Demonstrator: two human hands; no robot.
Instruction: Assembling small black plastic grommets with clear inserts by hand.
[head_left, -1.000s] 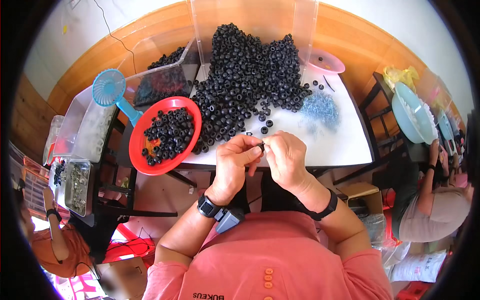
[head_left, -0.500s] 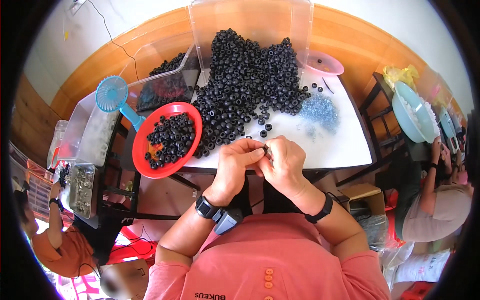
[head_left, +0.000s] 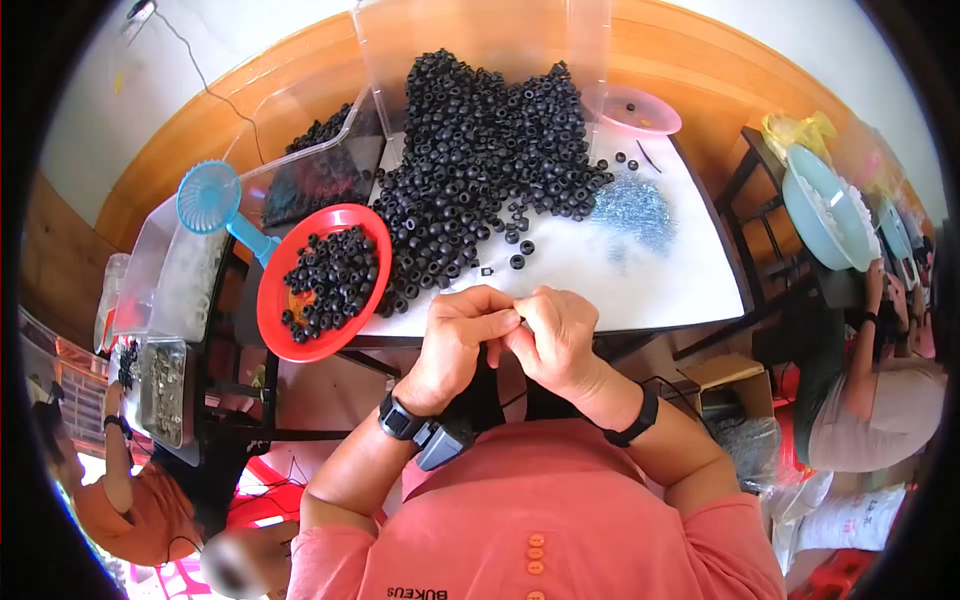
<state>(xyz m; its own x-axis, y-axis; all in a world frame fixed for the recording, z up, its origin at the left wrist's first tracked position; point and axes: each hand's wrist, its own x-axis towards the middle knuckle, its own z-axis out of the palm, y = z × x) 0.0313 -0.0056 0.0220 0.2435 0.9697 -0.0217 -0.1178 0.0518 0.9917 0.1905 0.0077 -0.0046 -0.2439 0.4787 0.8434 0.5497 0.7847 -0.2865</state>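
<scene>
Just off the table's near edge, my left hand (head_left: 455, 345) and my right hand (head_left: 556, 340) meet fingertip to fingertip, both closed in a pinch. Between them is a small black part, mostly hidden by the fingers. Beyond my hands a large heap of small black ring-like parts (head_left: 480, 150) spreads over the white tabletop (head_left: 640, 290). More of these black parts (head_left: 340, 275) lie in a tilted red bowl (head_left: 270, 318) to the left. Right of the heap sits a pile of tiny clear-blue pieces (head_left: 632, 212).
A blue handheld fan (head_left: 210, 197) stands behind the red bowl. Clear plastic bins (head_left: 350, 120) back the heap, and a pink dish (head_left: 645, 120) lies at the far right. Other people sit at both sides, near a metal tray (head_left: 165, 390) and a light-blue basin (head_left: 815, 225).
Both hands stay together, and the black part between them is now more covered by the fingers. The whole view has shifted slightly.
</scene>
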